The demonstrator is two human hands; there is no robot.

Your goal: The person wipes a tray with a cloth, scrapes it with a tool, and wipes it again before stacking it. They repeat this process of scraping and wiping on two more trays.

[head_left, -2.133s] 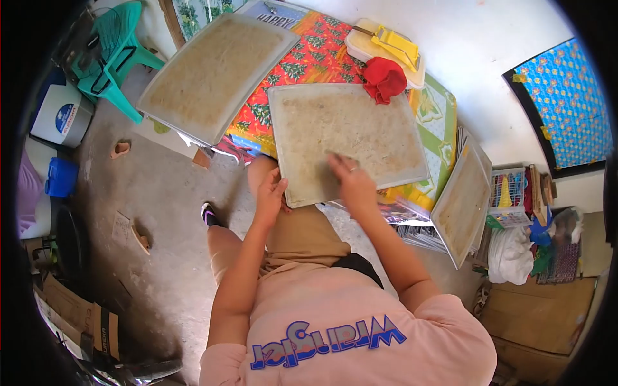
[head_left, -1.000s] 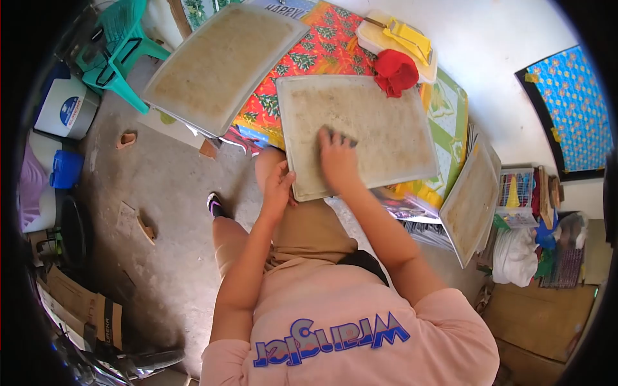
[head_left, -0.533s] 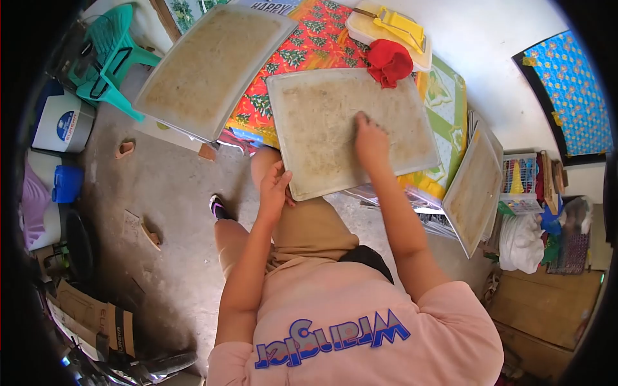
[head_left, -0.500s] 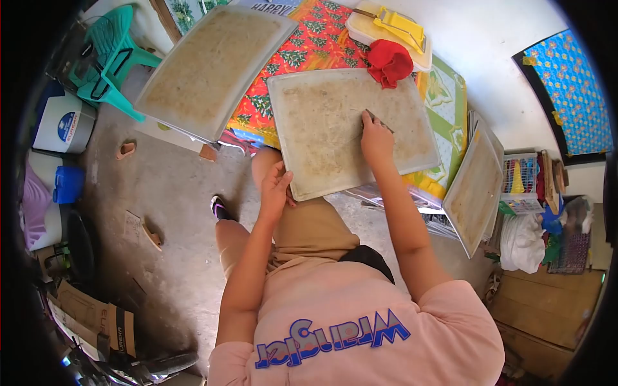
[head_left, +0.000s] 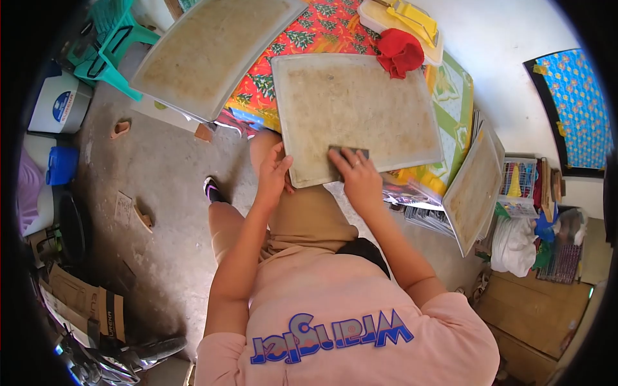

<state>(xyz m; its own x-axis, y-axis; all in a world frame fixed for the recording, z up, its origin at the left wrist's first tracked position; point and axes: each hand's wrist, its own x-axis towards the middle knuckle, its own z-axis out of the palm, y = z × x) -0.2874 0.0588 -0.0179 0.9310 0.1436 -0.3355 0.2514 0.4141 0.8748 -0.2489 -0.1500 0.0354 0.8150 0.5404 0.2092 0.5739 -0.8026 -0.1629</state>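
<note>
A flat, stained, greyish-beige board [head_left: 357,109] lies at the table's near edge, its lower left corner over my thigh. My left hand [head_left: 273,172] grips that corner, thumb on top and the other fingers partly hidden at the side. Near the board's lower edge, my right hand [head_left: 355,172] presses a small dark flat piece [head_left: 336,163] against the surface. A red cloth [head_left: 400,53] touches the board's upper right corner. Behind the cloth is a white tub [head_left: 378,18] with a yellow tool [head_left: 414,21] on top.
A second stained board [head_left: 215,55] lies on the table's left part, over the red patterned cover [head_left: 322,32]. Another board [head_left: 473,193] leans at the table's right side. Farther left are a green chair [head_left: 119,51] and a blue container [head_left: 62,165]. Cardboard [head_left: 528,312] lies lower right.
My right hand has moved down and left across the board with the dark piece, from the middle to near the lower edge. My left hand keeps its hold on the corner. The camera view has shifted slightly.
</note>
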